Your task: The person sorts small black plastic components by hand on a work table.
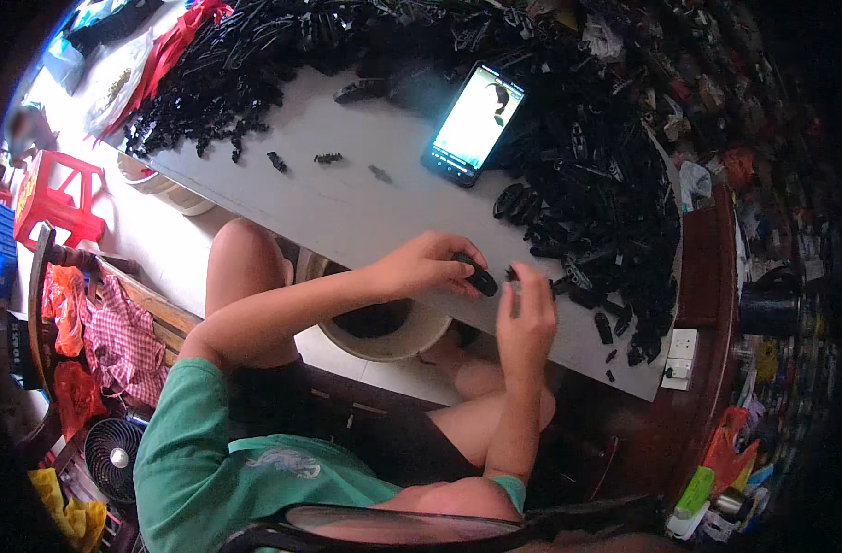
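My left hand (432, 264) is closed around a black, oval, plastic-looking part (476, 275), held over the near edge of the table. Just to its right, my right hand (529, 309) is raised with its fingers pinched on a small black piece (511, 274). The two pieces are apart. What kind of part each one is cannot be made out. Beyond my hands, similar dark oval parts (513, 203) lie at the edge of a large heap of black parts (578, 175).
A lit phone (473, 124) lies on the white table (347, 207) against the heap. Small loose pieces (329, 158) sit toward the left. Below the table edge stands a pale bucket (421, 339) with dark contents. A red stool (60, 198) and a black fan (117, 458) are at the left.
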Demonstrator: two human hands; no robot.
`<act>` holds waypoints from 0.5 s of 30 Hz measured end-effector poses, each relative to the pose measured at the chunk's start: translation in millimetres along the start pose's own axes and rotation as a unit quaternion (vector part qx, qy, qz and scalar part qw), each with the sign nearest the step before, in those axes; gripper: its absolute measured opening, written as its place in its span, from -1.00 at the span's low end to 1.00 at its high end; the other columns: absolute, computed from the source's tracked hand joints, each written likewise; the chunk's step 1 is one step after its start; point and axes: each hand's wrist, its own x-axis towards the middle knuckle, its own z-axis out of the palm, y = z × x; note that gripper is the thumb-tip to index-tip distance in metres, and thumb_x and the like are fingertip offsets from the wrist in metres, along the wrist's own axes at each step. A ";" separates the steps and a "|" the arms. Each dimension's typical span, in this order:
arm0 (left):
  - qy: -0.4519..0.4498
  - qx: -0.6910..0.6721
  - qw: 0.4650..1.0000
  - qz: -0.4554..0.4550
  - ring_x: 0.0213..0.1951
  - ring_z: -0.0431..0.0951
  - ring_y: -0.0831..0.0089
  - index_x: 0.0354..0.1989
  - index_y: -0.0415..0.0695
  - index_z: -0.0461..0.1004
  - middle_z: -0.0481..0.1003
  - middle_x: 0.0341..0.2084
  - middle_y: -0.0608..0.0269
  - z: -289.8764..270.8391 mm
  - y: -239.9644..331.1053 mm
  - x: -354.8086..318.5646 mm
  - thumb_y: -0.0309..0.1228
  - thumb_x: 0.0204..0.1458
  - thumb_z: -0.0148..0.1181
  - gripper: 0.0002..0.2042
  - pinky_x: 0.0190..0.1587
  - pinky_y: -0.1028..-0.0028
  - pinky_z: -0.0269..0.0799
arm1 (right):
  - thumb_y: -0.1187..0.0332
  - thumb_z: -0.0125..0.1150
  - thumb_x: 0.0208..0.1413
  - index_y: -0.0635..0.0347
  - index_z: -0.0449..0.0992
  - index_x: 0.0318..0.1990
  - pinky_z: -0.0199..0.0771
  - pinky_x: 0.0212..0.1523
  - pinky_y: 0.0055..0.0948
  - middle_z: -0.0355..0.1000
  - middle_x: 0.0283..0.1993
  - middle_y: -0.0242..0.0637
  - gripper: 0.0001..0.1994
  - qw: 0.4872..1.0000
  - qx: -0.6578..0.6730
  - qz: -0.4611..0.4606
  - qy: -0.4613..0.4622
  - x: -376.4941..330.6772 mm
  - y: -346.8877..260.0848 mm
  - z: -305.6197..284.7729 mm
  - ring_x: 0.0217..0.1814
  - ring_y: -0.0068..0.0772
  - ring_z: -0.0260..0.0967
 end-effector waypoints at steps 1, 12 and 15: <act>0.020 -0.018 1.000 0.003 -0.14 0.61 0.46 0.03 -0.36 0.43 0.54 -0.16 0.11 1.5 -3.5 0.7 -0.47 0.28 0.04 -0.75 -0.05 0.51 0.56 | 0.63 0.18 0.08 0.22 0.43 0.06 0.50 0.01 -0.14 0.43 0.05 -0.06 -0.64 1.000 -0.002 0.000 0.001 1.2 -3.8 4.3 0.04 0.03 0.46; 0.042 -0.033 0.997 0.047 -0.13 0.61 0.42 0.01 -0.38 0.44 0.53 -0.15 0.11 -8.6 -0.7 1.8 -0.47 0.24 0.12 -0.74 -0.05 0.51 0.56 | 0.65 0.27 -0.04 0.22 0.58 -0.22 0.49 -0.08 -0.21 0.49 -0.15 -0.20 -0.79 0.989 0.141 -0.051 0.002 27.4 -13.8 11.0 -0.09 -0.08 0.49; 0.068 -0.074 0.995 0.017 -0.14 0.62 0.39 0.01 -0.39 0.44 0.53 -0.13 0.10 -8.4 2.0 0.8 -0.45 0.26 0.10 -0.74 -0.04 0.49 0.58 | 0.66 0.27 -0.06 0.23 0.59 -0.23 0.49 -0.11 -0.24 0.49 -0.17 -0.21 -0.79 0.988 0.134 -0.079 0.005 28.9 -8.6 10.3 -0.12 -0.10 0.50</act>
